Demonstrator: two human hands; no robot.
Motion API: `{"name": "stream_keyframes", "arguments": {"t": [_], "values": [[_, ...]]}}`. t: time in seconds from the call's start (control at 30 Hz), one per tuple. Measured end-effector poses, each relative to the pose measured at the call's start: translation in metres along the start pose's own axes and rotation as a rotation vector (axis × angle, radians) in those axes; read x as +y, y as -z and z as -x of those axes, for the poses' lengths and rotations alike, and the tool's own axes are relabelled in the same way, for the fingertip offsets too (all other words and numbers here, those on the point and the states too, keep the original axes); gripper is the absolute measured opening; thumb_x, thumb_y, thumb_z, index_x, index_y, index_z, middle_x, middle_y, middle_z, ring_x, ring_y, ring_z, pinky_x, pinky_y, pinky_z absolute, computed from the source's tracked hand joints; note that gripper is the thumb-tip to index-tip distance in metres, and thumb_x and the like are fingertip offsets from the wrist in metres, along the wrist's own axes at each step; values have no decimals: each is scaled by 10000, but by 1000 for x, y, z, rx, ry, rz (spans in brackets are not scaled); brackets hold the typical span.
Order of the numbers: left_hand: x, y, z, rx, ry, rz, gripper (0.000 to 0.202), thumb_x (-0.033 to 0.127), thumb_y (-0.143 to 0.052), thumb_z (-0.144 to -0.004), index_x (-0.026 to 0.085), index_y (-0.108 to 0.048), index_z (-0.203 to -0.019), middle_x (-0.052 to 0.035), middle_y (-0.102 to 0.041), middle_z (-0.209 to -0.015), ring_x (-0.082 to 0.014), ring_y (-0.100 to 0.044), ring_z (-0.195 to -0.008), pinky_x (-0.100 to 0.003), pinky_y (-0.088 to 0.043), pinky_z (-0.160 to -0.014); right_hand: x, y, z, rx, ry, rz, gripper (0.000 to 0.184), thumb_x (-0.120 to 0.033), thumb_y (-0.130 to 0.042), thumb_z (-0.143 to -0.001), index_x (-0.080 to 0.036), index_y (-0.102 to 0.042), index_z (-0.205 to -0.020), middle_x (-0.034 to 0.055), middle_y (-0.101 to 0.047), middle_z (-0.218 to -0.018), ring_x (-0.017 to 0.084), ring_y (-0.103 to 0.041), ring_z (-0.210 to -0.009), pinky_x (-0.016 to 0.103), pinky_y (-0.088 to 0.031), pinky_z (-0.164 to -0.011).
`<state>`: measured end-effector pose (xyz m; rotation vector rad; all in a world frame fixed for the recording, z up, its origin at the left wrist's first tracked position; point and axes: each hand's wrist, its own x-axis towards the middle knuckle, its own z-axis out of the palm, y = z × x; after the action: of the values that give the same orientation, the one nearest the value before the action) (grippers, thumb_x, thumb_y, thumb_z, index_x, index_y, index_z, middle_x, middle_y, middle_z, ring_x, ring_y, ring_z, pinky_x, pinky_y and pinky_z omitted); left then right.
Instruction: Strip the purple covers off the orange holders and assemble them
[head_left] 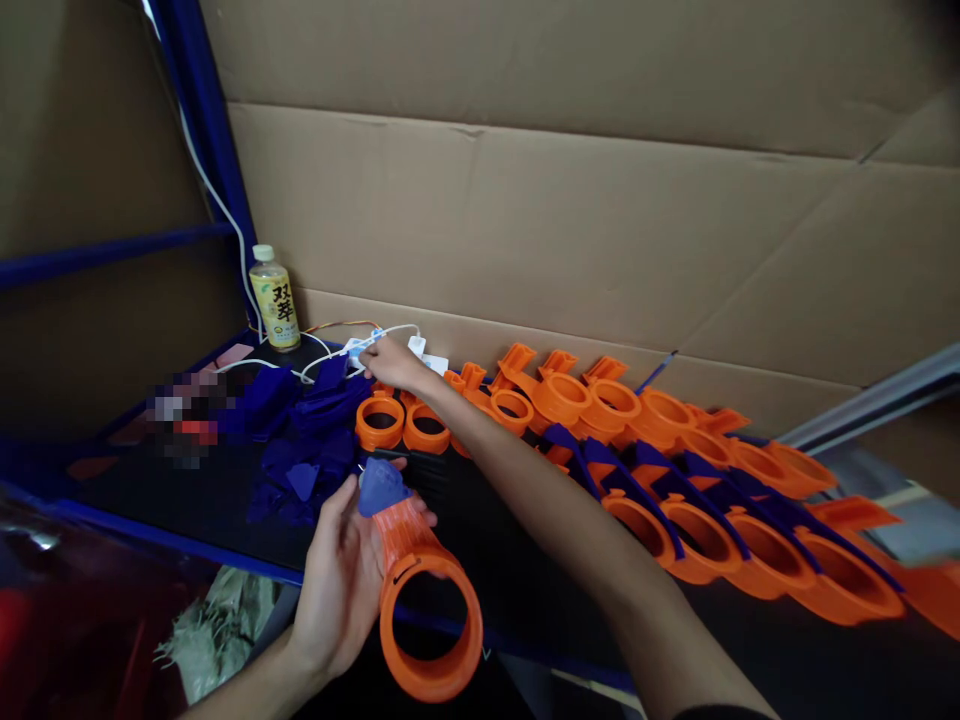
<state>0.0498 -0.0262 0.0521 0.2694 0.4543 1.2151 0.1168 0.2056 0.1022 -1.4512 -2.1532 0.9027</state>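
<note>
My left hand is wrapped round the neck of an orange plastic part, which has a large open ring at its lower end. A crumpled-looking blue piece sits at the upper end of that neck, by my fingertips. My right hand is stretched across to the back of the table, its fingers curled at a white power strip and its white cables. Whatever those fingers pinch is too small to make out. Just below my right wrist stand orange ring parts.
Rows of orange ring parts, some with blue pieces, fill the right side. Dark blue pieces lie heaped at left. Behind them stands a yellow-labelled bottle. A cardboard wall closes the back; a blue frame post rises at left.
</note>
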Motion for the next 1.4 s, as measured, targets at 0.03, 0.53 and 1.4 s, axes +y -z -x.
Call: {"name": "stream_keyframes", "arguments": {"t": [0.03, 0.53, 1.4], "values": [[0, 2, -2, 9, -5, 2, 476, 476, -488, -964, 147, -573, -1297, -114, -714, -918, -273, -701, -897, -392, -563, -785, 2, 3, 9, 4, 37, 4, 203, -249, -568, -940, -107, -694, -867, 35, -689, -840, 129, -625, -792, 242, -478, -740], [-12, 13, -6, 139, -152, -272, 215, 391, -668, -894, 185, -610, -878, 15, -619, -577, -128, -567, -496, -219, -451, -516, 5, 19, 212, 193, 718, 607, 417, -372, -587, -953, -130, -621, -1290, 122, -666, -1228, 213, -645, -1092, 341, -561, -858], [-14, 0, 13, 33, -249, -422, 259, 371, -428, -993, 181, -600, -948, 37, -494, -421, -87, -319, -376, -244, -290, -499, -14, -63, 100, 85, 742, 799, 281, -65, -437, -955, -179, -693, -934, 69, -679, -1001, 150, -623, -869, 258, -392, -613]]}}
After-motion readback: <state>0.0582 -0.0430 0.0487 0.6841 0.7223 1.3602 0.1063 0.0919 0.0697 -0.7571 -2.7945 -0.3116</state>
